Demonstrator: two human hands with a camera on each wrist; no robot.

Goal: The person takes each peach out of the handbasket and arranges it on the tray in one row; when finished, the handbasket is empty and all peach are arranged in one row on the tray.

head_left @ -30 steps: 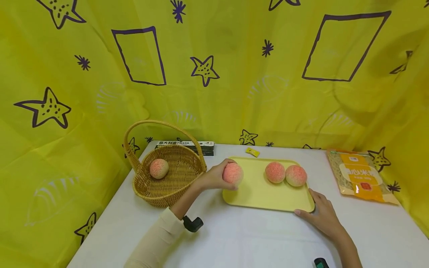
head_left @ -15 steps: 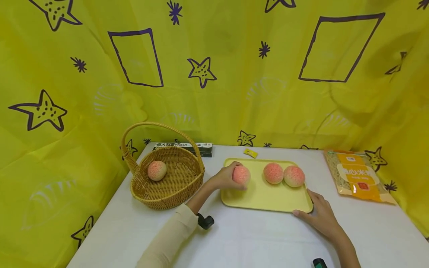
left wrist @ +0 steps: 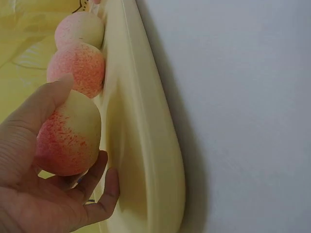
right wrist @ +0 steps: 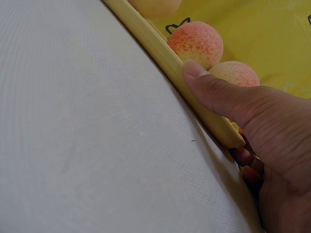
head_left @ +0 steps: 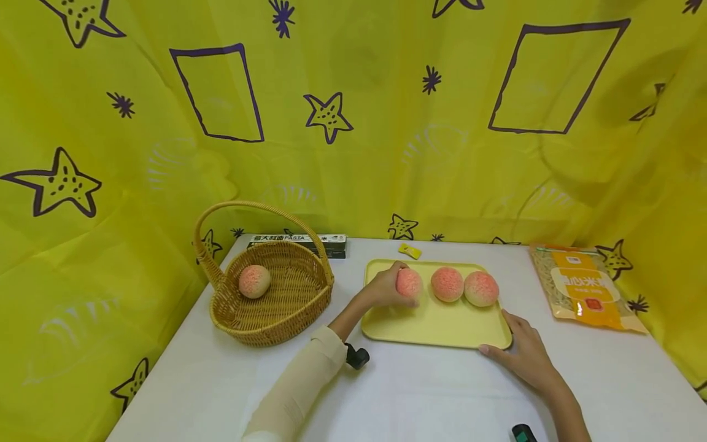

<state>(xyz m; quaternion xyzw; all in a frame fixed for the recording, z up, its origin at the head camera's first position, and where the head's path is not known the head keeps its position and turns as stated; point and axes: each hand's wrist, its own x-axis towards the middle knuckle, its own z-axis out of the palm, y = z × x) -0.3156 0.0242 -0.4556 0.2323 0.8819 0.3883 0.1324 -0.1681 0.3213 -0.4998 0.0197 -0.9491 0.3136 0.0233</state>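
Note:
My left hand (head_left: 383,290) holds a pink-and-cream peach (head_left: 410,283) over the left part of a yellow tray (head_left: 431,326). In the left wrist view, thumb and fingers curl round this peach (left wrist: 73,138), close to the tray floor. Two more peaches sit side by side on the tray: a middle one (head_left: 447,284) and a right one (head_left: 482,289). At the tray's front right corner, my right hand (head_left: 527,356) grips the rim. Its thumb (right wrist: 214,90) lies over the edge in the right wrist view, the other fingers partly hidden below.
A wicker basket (head_left: 293,288) with a tall handle stands on the left, one peach (head_left: 254,282) inside it. Behind are a pasta box (head_left: 331,245) and a small yellow packet (head_left: 410,250). An orange-and-clear food bag (head_left: 588,288) lies at the right.
My left hand has carried the peach rightward, from the tray's left edge to nearer the other two peaches. The right hand keeps its grip on the tray corner.

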